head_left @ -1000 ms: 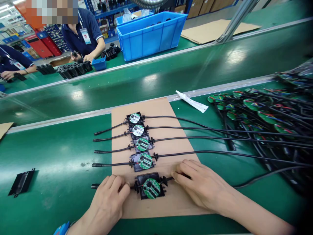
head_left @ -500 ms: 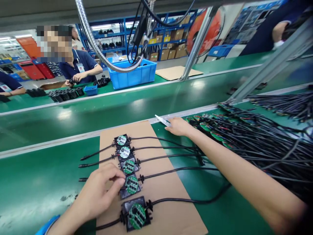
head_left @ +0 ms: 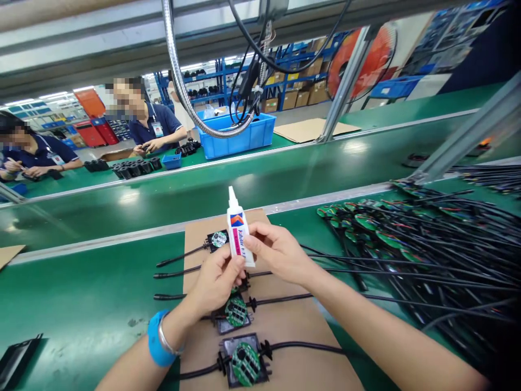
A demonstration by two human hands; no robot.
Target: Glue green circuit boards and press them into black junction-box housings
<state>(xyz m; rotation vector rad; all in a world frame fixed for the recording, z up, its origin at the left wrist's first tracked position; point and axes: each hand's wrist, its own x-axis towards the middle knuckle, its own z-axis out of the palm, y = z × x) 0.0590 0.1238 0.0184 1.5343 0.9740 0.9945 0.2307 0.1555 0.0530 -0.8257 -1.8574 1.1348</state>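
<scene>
Both my hands hold a small white glue bottle [head_left: 237,234] upright above a brown cardboard sheet [head_left: 285,358]. My right hand [head_left: 280,252] grips its body from the right. My left hand [head_left: 217,279] pinches its lower end from the left; a blue band sits on that wrist. On the cardboard lies a row of black housings with round green circuit boards [head_left: 245,363] and black cables. My hands hide the middle ones.
A large heap of cabled green boards [head_left: 391,233] lies at the right. A black part [head_left: 16,358] sits at the far left edge. A green conveyor belt [head_left: 285,174] runs behind. Two people work across it beside a blue crate [head_left: 240,136]. A metal gooseneck hose [head_left: 183,87] hangs overhead.
My right hand reached to the white bottle beside the heap, brought it back over the cardboard, and my left hand left the housings and took hold of the bottle's lower end.
</scene>
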